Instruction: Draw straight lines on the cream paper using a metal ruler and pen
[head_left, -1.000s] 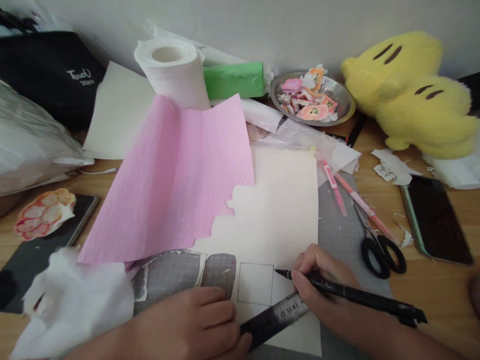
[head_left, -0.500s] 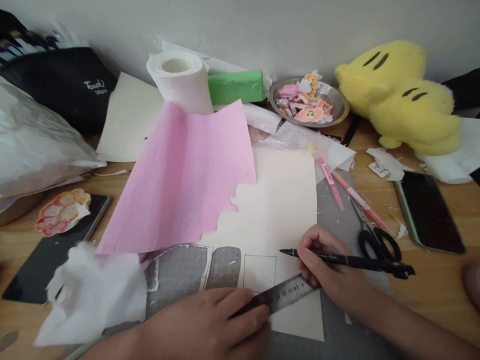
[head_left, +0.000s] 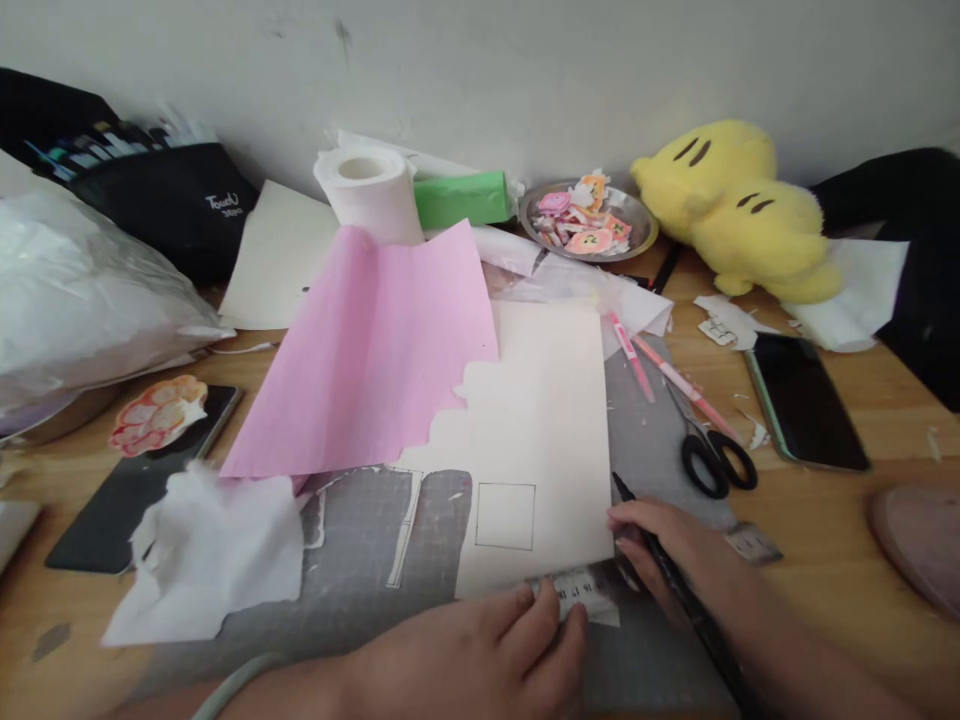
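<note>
- the left hand, fingers curled, holds the ruler across the near end of the white sheet
- the right hand is closed round the black pen by the sheet's right edge

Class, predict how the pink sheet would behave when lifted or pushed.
The pink sheet will probably bend easily, since it already bows into a soft ridge. It looks light for its size, its edges thin. Pushed back, it might buckle against the white roll standing behind its top edge.
</note>
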